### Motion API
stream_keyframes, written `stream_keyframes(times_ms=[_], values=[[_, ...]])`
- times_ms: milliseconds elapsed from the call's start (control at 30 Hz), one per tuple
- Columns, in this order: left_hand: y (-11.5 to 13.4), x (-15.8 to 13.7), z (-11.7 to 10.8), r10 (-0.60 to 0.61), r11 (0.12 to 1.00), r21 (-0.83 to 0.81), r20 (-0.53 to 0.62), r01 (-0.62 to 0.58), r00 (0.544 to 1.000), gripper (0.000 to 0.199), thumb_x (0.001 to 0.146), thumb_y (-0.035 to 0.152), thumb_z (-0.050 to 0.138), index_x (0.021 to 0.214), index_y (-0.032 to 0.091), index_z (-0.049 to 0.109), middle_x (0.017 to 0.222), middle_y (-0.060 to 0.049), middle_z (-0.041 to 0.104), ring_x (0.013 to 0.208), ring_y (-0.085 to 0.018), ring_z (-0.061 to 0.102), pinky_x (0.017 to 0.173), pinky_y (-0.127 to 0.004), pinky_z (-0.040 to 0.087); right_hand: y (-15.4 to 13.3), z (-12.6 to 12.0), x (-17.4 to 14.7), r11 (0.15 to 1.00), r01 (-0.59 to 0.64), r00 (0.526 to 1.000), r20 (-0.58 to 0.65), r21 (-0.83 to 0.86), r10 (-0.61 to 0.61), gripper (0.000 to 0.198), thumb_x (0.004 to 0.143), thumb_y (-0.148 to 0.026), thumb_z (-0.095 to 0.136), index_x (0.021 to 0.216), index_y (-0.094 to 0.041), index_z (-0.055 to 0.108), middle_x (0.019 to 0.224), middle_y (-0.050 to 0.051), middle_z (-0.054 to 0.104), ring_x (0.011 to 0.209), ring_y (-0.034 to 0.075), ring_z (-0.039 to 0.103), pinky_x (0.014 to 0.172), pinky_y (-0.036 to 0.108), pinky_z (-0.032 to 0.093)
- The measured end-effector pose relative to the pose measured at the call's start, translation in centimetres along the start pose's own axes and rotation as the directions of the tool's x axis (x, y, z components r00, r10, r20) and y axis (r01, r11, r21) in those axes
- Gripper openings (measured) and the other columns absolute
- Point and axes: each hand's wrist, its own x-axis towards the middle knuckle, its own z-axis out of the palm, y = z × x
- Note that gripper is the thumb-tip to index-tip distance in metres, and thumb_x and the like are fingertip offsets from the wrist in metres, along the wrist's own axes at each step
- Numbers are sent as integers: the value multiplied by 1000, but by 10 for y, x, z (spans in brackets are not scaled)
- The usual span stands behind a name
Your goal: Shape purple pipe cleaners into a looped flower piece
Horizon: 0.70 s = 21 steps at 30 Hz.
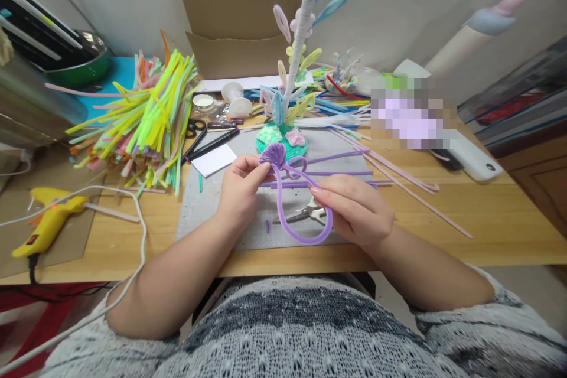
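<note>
Between finger and thumb, my left hand pinches a small purple fan-shaped piece made of rows of pipe cleaner. From it a purple pipe cleaner hangs down in a wide loop and curls up again. My right hand is closed on the right side of that loop. Scissors lie on the grey cutting mat beneath the loop, partly hidden. A short purple snippet rests to their left. More straight purple pipe cleaners lie on the mat behind my hands.
Behind my hands stands a white-wrapped stem with pastel pipe-cleaner flowers on a green base. A heap of pipe cleaners and a yellow glue gun are at left, its white cord crossing near my left arm. Pink pipe cleaners lie right.
</note>
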Motion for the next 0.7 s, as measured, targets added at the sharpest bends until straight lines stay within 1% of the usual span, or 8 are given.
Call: stream_keyframes(times_ms=[167, 267, 433, 533, 633, 700], values=[[-1, -1, -1, -1, 1000, 18, 15, 1, 1000, 13, 67, 21, 71, 66, 17, 58, 65, 4, 61, 62, -8, 58, 63, -20, 48, 1, 1, 0, 1000, -16, 1000, 13, -12, 17, 43, 80, -8, 55, 122, -20, 53, 89, 9, 69, 80, 18, 66, 66, 33, 57], [-2, -1, -1, -8, 1000, 22, 27, 7, 1000, 13, 67, 21, 71, 66, 17, 58, 64, 4, 60, 62, -8, 57, 64, -21, 48, 1, 2, 0, 1000, -15, 1000, 13, -13, 16, 43, 79, -7, 56, 120, -18, 55, 88, 10, 69, 79, 18, 65, 66, 33, 57], [-4, -1, -1, -6, 999, 38, 39, 4, 999, 15, 67, 21, 71, 66, 16, 58, 68, 3, 61, 63, -8, 57, 65, -23, 48, 2, 6, -5, 997, -39, 999, 26, 60, 37, 43, 78, -4, 54, 119, -16, 56, 90, 11, 69, 86, 19, 65, 71, 34, 57], [-3, -3, 2, 9, 998, 56, 63, -13, 998, 15, 66, 22, 72, 65, 16, 58, 72, 1, 62, 65, -10, 58, 65, -24, 49, 3, 11, -8, 988, -114, 993, 38, 103, 110, 39, 79, -4, 52, 116, -17, 58, 92, 10, 70, 89, 18, 65, 75, 33, 57], [-2, -6, 6, 27, 994, 102, 154, -43, 988, 16, 65, 22, 72, 64, 15, 58, 71, 0, 62, 65, -10, 58, 65, -24, 49, 7, 15, -9, 968, -221, 974, 69, 120, 214, 33, 82, -8, 51, 111, -20, 61, 93, 8, 70, 88, 17, 66, 75, 33, 57], [-2, -7, 7, 11, 991, 129, 190, -36, 982, 16, 65, 23, 72, 63, 15, 59, 70, 0, 62, 64, -11, 58, 64, -25, 50, 9, 17, -9, 959, -262, 964, 72, 104, 256, 27, 83, -13, 53, 108, -21, 62, 94, 8, 70, 86, 17, 66, 74, 32, 57]])
